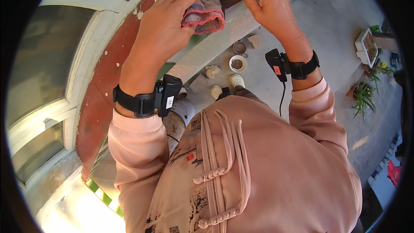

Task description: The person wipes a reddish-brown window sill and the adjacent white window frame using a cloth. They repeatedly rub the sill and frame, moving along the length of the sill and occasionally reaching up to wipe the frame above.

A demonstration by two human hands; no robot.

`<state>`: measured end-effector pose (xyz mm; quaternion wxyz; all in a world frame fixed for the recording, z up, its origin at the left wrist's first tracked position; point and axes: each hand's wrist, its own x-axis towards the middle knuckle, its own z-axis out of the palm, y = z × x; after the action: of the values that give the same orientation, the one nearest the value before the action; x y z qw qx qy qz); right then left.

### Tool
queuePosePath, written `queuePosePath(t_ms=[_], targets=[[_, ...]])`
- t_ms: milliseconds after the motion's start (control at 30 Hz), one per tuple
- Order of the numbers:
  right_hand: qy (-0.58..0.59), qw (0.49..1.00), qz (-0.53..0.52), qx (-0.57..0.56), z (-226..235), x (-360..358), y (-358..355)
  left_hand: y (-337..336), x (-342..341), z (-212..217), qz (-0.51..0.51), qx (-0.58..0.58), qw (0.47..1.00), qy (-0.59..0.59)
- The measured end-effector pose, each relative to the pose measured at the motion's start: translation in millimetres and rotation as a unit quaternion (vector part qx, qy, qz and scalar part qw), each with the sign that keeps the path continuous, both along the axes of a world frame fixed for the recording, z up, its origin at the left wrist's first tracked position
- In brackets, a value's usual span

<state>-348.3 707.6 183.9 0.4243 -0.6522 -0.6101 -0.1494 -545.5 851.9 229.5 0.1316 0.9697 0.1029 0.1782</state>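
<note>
Up at the far edge of the view, a person's left hand (161,28) presses a crumpled grey rag with a pink hem (206,8) against a red-brown painted ledge (116,60), fingers curled shut around the cloth. The right hand (269,4) rests just beside it on the pale sill (235,26), fingers bent and holding nothing. Far below on the concrete floor (319,21) sit small bowls (237,63) and stones. If the grip loosens, the rag could likely slip off the ledge and fall among them.
</note>
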Motion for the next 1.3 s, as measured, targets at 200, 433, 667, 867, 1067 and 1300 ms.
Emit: queuePosePath(t_ms=[200, 433, 667, 867, 1067, 1300], targets=[[-0.032, 0.998, -0.038, -0.03, -3, -10, -3, 9, -2, -3, -0.006, -0.039, 0.999, 0.022], [-0.041, 0.994, -0.052, -0.086, -3, -8, -6, 0, -6, 7, 0.044, -0.083, 0.995, 0.027], [0.02, 0.995, 0.043, -0.093, 4, 9, -16, -4, 2, 21, 0.18, -0.322, 0.929, -0.016], [0.224, 0.962, 0.119, -0.098, 32, 33, -9, -19, 42, 28, 0.263, -0.388, 0.859, -0.207], [0.469, 0.846, 0.215, -0.134, 39, 30, 16, -49, 73, 11, 0.225, -0.433, 0.819, -0.302], [0.65, 0.709, 0.273, -0.025, 45, 13, 40, -63, 74, 20, 0.137, -0.229, 0.959, -0.094]])
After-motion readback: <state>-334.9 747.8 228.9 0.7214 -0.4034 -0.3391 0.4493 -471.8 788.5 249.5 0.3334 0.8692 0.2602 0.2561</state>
